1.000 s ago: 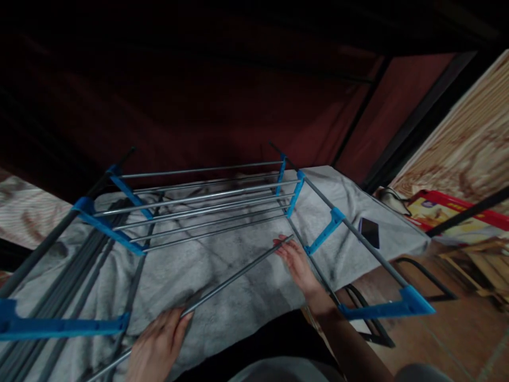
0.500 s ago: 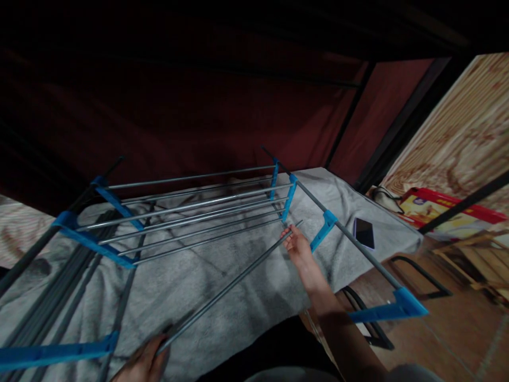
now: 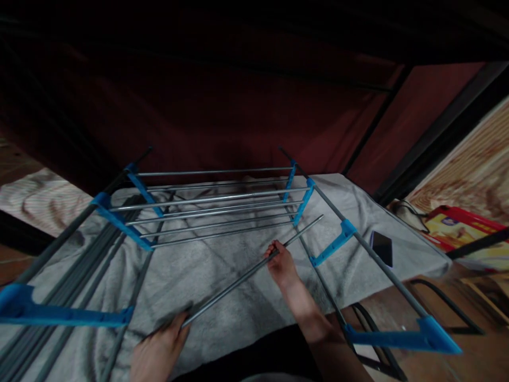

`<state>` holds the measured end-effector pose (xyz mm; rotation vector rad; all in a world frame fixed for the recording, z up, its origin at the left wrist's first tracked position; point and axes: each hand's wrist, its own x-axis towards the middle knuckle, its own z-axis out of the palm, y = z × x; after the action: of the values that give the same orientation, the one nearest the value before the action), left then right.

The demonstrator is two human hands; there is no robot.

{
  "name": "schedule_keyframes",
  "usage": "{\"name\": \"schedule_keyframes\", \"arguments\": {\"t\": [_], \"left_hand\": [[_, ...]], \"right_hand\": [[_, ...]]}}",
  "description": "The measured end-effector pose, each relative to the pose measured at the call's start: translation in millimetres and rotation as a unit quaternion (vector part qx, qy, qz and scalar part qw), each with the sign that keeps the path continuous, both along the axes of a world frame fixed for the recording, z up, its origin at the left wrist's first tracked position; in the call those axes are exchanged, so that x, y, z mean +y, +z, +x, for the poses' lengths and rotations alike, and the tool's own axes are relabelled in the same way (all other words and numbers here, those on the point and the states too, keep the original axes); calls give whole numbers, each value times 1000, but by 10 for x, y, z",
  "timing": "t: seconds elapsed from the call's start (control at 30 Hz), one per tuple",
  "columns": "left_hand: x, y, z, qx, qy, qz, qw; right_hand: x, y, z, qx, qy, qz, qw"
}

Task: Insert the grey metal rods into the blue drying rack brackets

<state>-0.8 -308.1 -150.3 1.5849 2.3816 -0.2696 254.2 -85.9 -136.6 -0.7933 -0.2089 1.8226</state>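
A thin grey metal rod (image 3: 234, 283) runs slantwise between my two hands above the blanket. My left hand (image 3: 161, 345) is closed round its lower end near the bottom edge. Further up the rod, my right hand (image 3: 279, 260) grips it, and the rod's free tip sticks out past the fingers. Beyond my hands stands a partly built rack with grey side poles (image 3: 376, 254) and several crossbars (image 3: 214, 199) fixed into blue plastic brackets (image 3: 304, 204). Close to the rod's tip, on the right, is a blue bracket (image 3: 334, 244) with no crossbar in it.
A grey blanket (image 3: 226, 254) covers the surface under the rack. Several loose rods (image 3: 79, 281) lie at the left. On the right are a phone (image 3: 382, 248), a red and yellow box (image 3: 457, 228) and a black metal frame (image 3: 445, 302). A dark red panel (image 3: 222, 127) stands behind.
My right hand has slid down along the rod, so more of its tip shows. My left hand has come further into view. The whole view has shifted slightly.
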Motion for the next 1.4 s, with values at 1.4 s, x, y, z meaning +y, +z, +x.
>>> {"name": "schedule_keyframes", "arguments": {"t": [1.4], "left_hand": [[471, -120, 309, -86, -109, 101, 985]], "right_hand": [[-2088, -86, -674, -410, 371, 504, 664]]}}
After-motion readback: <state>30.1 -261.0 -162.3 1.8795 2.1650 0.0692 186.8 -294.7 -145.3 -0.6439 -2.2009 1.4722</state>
